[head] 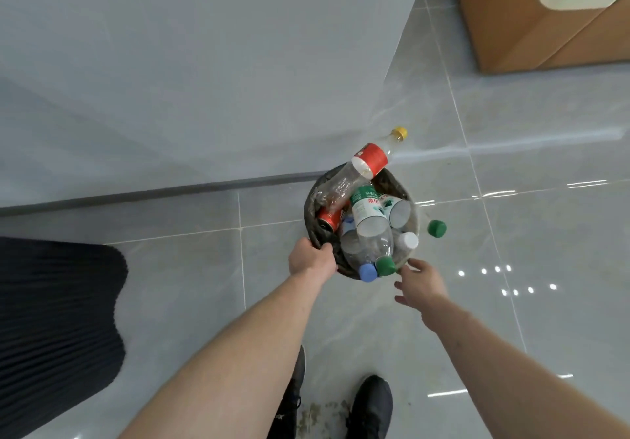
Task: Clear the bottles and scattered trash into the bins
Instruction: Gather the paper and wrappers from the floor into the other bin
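Bin [312,213], round and dark-lined, stands on the grey tiled floor [511,234], heaped with plastic bottles; left hand [312,259] grips its near rim, fingers curled over the liner edge; right hand [421,285] hovers just beside the rim, fingers spread and holding nothing; red-labelled bottle [370,162] with a yellow cap juts out beyond the fingers; green-capped bottle [371,220] lies closest to the right fingertips; loose green cap [437,228] sits outside the bin, just past them.

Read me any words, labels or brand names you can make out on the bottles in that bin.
Green and white label: Chinese characters, white and red, too blurred to read.
Second green label: print too small to read.
Red label: no legible text.
Red can: markings too blurred to read.
Nothing can be quoted.
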